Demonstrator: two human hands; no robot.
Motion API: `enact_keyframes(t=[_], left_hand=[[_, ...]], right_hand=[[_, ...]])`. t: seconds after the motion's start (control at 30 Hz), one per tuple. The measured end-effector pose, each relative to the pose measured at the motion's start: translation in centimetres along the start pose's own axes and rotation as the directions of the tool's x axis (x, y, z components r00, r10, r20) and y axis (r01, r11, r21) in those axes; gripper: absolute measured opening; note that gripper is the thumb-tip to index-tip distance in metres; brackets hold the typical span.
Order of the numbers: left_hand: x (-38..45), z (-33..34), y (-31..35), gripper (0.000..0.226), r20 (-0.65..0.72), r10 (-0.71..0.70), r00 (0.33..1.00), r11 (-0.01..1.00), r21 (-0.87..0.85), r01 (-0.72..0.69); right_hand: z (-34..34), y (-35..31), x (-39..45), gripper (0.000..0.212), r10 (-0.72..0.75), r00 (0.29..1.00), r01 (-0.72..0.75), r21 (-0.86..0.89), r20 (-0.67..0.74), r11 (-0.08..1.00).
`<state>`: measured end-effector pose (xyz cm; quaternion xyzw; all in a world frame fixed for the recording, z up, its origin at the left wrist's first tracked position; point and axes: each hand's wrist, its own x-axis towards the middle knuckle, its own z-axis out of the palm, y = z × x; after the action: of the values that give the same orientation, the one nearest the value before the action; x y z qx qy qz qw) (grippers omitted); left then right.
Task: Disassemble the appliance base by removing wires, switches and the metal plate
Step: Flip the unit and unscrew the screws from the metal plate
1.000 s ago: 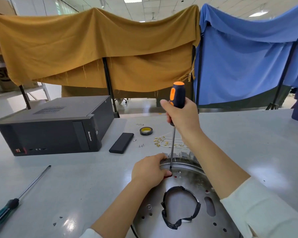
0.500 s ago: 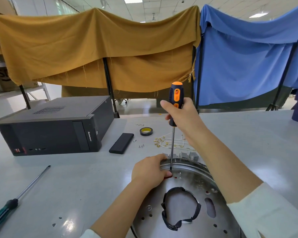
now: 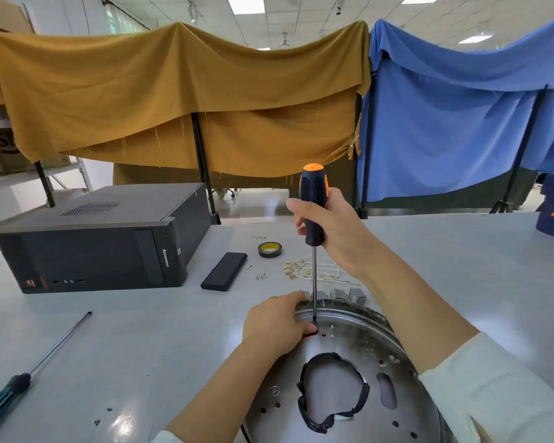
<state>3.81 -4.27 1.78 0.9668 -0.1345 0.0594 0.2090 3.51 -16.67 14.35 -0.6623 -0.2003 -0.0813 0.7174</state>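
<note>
A single wide-angle view looks from the person's head, facing forward and down over the grey surface (image 3: pixel 461 266). It sits close above both forearms and the round metal plate (image 3: pixel 349 353) at the lower edge, while the draped cloths (image 3: pixel 189 100) stand farther off across the surface.

We are in a large indoor workroom, something like a repair or data-collection workshop. We see a wide grey worktable (image 3: pixel 461 266) under a panelled ceiling with strip lights (image 3: pixel 247 4), and mustard cloth (image 3: pixel 173 97) and blue cloth (image 3: pixel 461 123) draped over stands as partitions. A desktop computer case (image 3: pixel 93 244), a spare screwdriver (image 3: pixel 29 375), a tape roll (image 3: pixel 270 250) and loose screws (image 3: pixel 261 276) lie about on the table.
</note>
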Motion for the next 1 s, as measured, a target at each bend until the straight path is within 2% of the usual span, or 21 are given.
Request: enact_keyframes(t=[0.1,0.17,0.3,0.4,0.5,0.6,0.7,0.8,0.9,1.0], left_hand=[[0.0,0.0,0.0,0.045,-0.005,0.004,1.0,1.0,0.007,-0.004],[0.0,0.1,0.0,0.045,-0.005,0.007,1.0,1.0,0.01,-0.007],[0.0,0.1,0.0,0.046,-0.006,0.007,1.0,1.0,0.011,-0.007],[0.0,0.1,0.0,0.046,-0.008,0.007,1.0,1.0,0.011,-0.007],[0.0,0.1,0.0,0.047,-0.011,0.009,1.0,1.0,0.019,-0.009],[0.1,0.1,0.0,0.047,-0.01,0.011,1.0,1.0,0.029,-0.01],[0.1,0.2,0.0,0.045,-0.009,0.01,1.0,1.0,0.029,-0.01],[0.1,0.2,0.0,0.046,-0.006,0.005,1.0,1.0,0.026,-0.005],[0.1,0.3,-0.1,0.047,-0.007,0.006,1.0,1.0,0.028,-0.006],[0.1,0.3,-0.1,0.046,-0.004,0.008,1.0,1.0,0.022,-0.008]], right_hand=[[-0.3,1.0,-0.5,0.044,-0.08,0.969,0.087,0.021,-0.233,0.996],[-0.2,1.3,-0.9,0.044,-0.134,0.952,0.152,0.043,-0.275,0.988],[0.2,1.5,-1.1,0.034,-0.175,0.965,0.201,0.12,-0.198,0.972],[0.1,1.3,-1.1,0.032,-0.134,0.986,0.152,0.228,-0.095,0.962],[0.1,1.1,-1.0,0.033,-0.127,0.991,0.133,0.221,-0.041,0.966],[0.4,1.4,-1.0,0.052,-0.135,0.985,0.155,0.198,-0.11,0.968],[0.4,1.8,-0.9,0.045,-0.157,0.964,0.212,0.262,-0.216,0.941],[0.3,2.2,-0.8,0.038,-0.175,0.934,0.255,0.235,-0.312,0.938],[0.4,2.5,-0.8,0.034,-0.184,0.935,0.255,0.215,-0.303,0.943],[0.9,2.4,-0.8,0.038,-0.17,0.962,0.216,0.21,-0.216,0.954]])
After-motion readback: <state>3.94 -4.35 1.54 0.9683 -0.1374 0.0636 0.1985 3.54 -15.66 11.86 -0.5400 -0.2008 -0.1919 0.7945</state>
